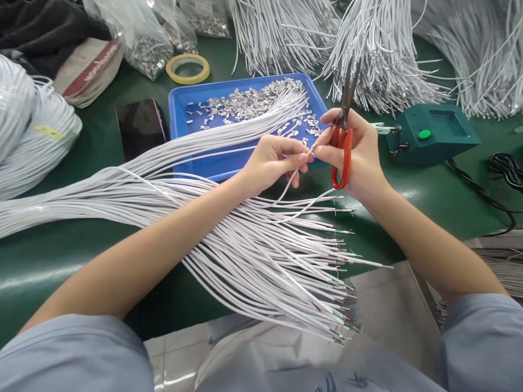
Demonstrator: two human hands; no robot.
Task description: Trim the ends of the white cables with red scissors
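My left hand [278,160] pinches a white cable [288,185] close to its end, above the near right rim of the blue tray [196,173]. Facing it, my right hand [355,147] has fingertips at the cable's tip and holds red-handled scissors [345,155], blades pointing up and away. Small silver metal pieces [245,103] are scattered in the tray, and a bundle of white cables [229,133] reaches over them. A second bundle [253,245], its ends stripped to thin coloured wires, fans out beneath my forearms.
A green box [433,136] with a green button stands to the right. Behind are hanging cable bundles [371,60], yellow tape [188,69] and bags of metal pieces [147,51]. A dark phone [141,128] and a cable coil [32,125] lie left.
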